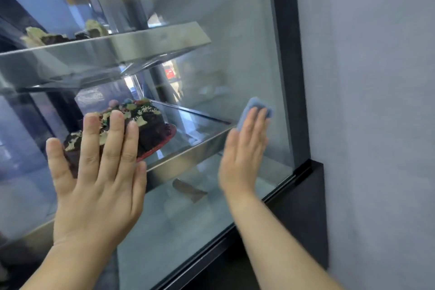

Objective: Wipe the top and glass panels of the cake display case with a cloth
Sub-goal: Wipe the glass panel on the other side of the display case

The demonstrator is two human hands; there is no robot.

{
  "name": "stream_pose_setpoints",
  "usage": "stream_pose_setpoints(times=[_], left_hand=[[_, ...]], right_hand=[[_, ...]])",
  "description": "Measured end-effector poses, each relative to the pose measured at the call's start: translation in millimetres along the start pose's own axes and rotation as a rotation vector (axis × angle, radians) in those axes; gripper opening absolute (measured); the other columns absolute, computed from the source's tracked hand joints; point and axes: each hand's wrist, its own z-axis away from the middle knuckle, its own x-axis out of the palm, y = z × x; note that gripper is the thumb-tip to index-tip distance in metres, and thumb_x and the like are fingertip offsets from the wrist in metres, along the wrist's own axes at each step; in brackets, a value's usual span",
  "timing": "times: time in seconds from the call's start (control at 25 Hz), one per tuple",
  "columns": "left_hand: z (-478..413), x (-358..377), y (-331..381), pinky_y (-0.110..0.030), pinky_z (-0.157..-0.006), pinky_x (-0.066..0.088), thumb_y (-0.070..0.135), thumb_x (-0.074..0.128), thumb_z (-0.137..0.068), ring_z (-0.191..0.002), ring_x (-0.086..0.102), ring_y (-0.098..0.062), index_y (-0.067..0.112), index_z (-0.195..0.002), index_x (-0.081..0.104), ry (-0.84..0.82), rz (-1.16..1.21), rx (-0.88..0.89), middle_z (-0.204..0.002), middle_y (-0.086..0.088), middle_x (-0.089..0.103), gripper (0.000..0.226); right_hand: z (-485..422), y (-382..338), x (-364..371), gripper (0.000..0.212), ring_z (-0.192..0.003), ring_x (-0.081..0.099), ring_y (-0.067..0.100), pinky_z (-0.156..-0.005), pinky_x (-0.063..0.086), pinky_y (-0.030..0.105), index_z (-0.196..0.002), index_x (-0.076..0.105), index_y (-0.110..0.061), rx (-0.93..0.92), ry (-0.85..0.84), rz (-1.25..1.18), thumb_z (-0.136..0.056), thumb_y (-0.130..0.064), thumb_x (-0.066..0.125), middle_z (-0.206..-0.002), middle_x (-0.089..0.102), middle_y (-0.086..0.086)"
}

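The cake display case's front glass panel point(235, 30) fills the view, framed by a black post point(289, 66) on its right. My right hand point(242, 155) lies flat with straight fingers, pressing a folded blue cloth point(255, 107) against the glass near that right edge, level with the lower shelf. My left hand point(98, 172) is spread flat on the glass to the left, fingers straight, holding nothing. Most of the cloth is hidden under my right fingers.
Behind the glass, a chocolate cake point(146, 125) on a red board sits on the lower metal shelf point(188, 155), and more cakes point(56, 35) stand on the upper shelf. A grey wall point(376, 101) adjoins the case on the right. A black base point(306, 207) runs below.
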Motion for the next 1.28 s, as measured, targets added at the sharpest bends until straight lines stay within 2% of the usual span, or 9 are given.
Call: stream_pose_setpoints(times=[0.16,0.32,0.36,0.52,0.68,0.8,0.96,1.12,1.28], left_hand=[[7.6,7.9,-9.2,-0.074,-0.102,0.013,0.012,0.029,-0.099,-0.138,0.009,-0.053,-0.021,-0.124,0.036,-0.055,-0.05,0.054,-0.15,-0.034,0.012,0.042],[27.7,0.1,30.2,-0.063,-0.11,0.012,0.021,0.042,-0.094,-0.141,0.021,-0.037,0.001,-0.142,0.033,0.143,0.051,0.029,-0.153,-0.015,0.025,0.053],[34.4,0.2,42.7,-0.061,-0.111,0.012,0.023,0.043,-0.093,-0.141,0.022,-0.035,0.005,-0.144,0.032,0.176,0.048,0.046,-0.154,-0.012,0.025,0.055],[47.7,19.0,42.8,-0.067,-0.108,0.012,0.018,0.042,-0.094,-0.139,0.022,-0.042,0.0,-0.144,0.027,0.097,-0.036,0.095,-0.152,-0.019,0.026,0.056],[38.1,25.6,55.2,-0.076,-0.096,0.023,0.013,0.041,-0.094,-0.136,0.023,-0.05,-0.006,-0.144,0.02,0.059,0.036,0.171,-0.15,-0.026,0.025,0.058],[-2.8,19.4,84.2,-0.071,-0.103,0.018,0.02,0.037,-0.095,-0.142,0.017,-0.039,0.002,-0.145,0.027,0.165,0.076,0.144,-0.153,-0.015,0.025,0.054],[-21.5,27.7,100.4,-0.071,-0.104,0.013,0.023,0.033,-0.096,-0.144,0.01,-0.036,0.006,-0.147,0.022,0.155,0.052,0.148,-0.156,-0.01,0.017,0.055],[-20.5,29.7,98.8,-0.072,-0.103,0.014,0.023,0.032,-0.096,-0.144,0.009,-0.036,0.006,-0.148,0.021,0.141,0.033,0.133,-0.157,-0.011,0.016,0.055],[-20.4,25.1,100.7,-0.066,-0.107,0.015,0.024,0.035,-0.096,-0.142,0.018,-0.035,0.005,-0.146,0.026,0.201,-0.015,0.164,-0.154,-0.011,0.025,0.054]], right_hand=[[54.4,44.2,6.0,0.054,-0.146,-0.003,0.023,-0.117,0.0,0.05,-0.15,-0.006,-0.026,-0.884,-0.189,0.273,-0.103,-0.038,0.016,-0.158,-0.013,-0.003],[19.7,47.9,1.6,0.057,-0.146,-0.005,0.011,-0.115,0.004,0.056,-0.15,-0.002,-0.027,0.055,0.024,0.046,-0.099,-0.052,0.003,-0.158,-0.007,-0.003],[38.9,35.8,5.3,0.058,-0.146,-0.003,0.016,-0.114,0.007,0.057,-0.15,0.0,-0.023,0.125,0.042,0.046,-0.099,-0.051,0.004,-0.158,-0.005,0.001],[105.2,53.7,14.0,0.055,-0.146,0.001,0.027,-0.114,0.007,0.057,-0.15,-0.008,-0.023,-0.585,-0.186,0.286,-0.103,-0.041,0.015,-0.158,-0.014,0.002],[21.4,97.9,1.0,0.054,-0.146,0.005,0.018,-0.114,0.0,0.052,-0.149,-0.005,-0.023,0.08,0.088,0.279,-0.101,-0.045,0.005,-0.159,0.002,0.003],[-36.8,128.9,-13.9,0.052,-0.145,-0.001,0.009,-0.113,-0.001,0.055,-0.151,-0.002,-0.025,0.523,0.077,0.318,-0.102,-0.036,0.01,-0.16,-0.002,-0.003],[37.7,101.7,-2.8,0.077,-0.14,-0.018,0.001,-0.115,0.0,0.052,-0.151,-0.003,-0.021,0.507,-0.057,0.427,-0.085,-0.054,-0.025,-0.157,-0.018,-0.003],[29.8,122.4,-4.2,0.064,-0.142,-0.012,0.004,-0.112,-0.005,0.056,-0.151,-0.003,-0.022,0.526,-0.131,0.462,-0.093,-0.049,-0.002,-0.157,-0.018,-0.003],[-65.8,128.3,-22.4,0.053,-0.145,0.002,0.021,-0.111,0.003,0.058,-0.152,0.003,-0.02,0.694,0.051,0.345,-0.102,-0.036,0.013,-0.16,-0.002,0.008]])
